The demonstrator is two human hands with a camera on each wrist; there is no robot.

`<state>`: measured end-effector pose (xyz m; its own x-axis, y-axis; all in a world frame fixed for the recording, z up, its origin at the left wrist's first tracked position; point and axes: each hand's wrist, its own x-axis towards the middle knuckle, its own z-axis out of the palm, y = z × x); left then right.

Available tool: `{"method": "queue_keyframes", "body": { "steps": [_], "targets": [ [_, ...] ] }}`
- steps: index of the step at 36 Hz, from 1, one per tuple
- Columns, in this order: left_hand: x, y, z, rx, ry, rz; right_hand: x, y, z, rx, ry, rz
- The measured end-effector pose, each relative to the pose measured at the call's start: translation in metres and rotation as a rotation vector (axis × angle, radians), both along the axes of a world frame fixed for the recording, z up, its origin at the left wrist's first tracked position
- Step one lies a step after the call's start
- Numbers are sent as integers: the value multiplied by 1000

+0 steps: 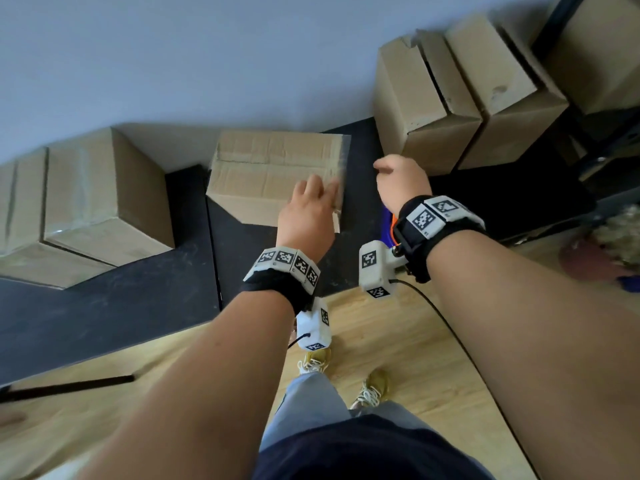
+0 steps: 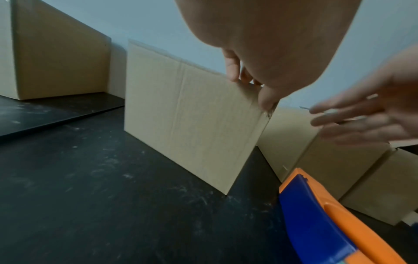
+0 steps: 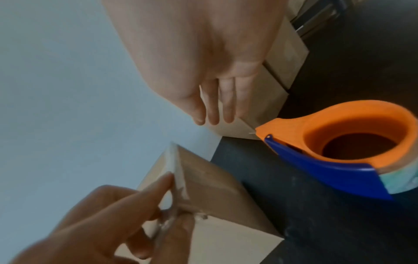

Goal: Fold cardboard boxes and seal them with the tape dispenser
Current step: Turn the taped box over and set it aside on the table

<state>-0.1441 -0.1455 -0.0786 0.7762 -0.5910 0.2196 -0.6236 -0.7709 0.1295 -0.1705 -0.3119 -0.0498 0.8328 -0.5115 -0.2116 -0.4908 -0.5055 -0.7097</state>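
A taped cardboard box (image 1: 266, 168) stands on the black table (image 1: 138, 299) against the wall. My left hand (image 1: 320, 194) rests on the box's near right top corner, fingers laid over the taped edge (image 3: 178, 178) and thumb (image 2: 268, 101) against the front face (image 2: 192, 116). To the right of the box my right hand (image 1: 401, 181) hovers with straight fingers (image 3: 214, 110), holding nothing. The orange and blue tape dispenser (image 3: 346, 148) lies on the table below that hand, mostly hidden under the wrist in the head view.
Two closed boxes (image 1: 100, 199) stand at the left of the table. More boxes (image 1: 446, 102) stand at the right near a dark shelf frame (image 1: 588, 140). The pale wall runs behind everything. A wooden floor (image 1: 398, 334) lies below the table's edge.
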Motion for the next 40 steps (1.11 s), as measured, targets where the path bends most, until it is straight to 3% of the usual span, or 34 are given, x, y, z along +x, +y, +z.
{"method": "queue_keyframes", "body": {
  "steps": [6,12,19,28,36,40],
  "targets": [
    [-11,19,-6,-109,35,-27,10,20,14,19,-22,30],
    [-9,36,-1,-107,81,-5,7,29,10,20,-47,-139],
    [6,59,-4,-117,111,-9,-3,43,16,96,45,-15],
    [22,91,-3,-219,190,64,-18,71,16,76,15,-79],
    [22,90,-5,-162,93,32,-11,73,8,99,25,-157],
    [22,78,-2,-100,115,48,1,75,-3,212,-9,-168]
  ]
}}
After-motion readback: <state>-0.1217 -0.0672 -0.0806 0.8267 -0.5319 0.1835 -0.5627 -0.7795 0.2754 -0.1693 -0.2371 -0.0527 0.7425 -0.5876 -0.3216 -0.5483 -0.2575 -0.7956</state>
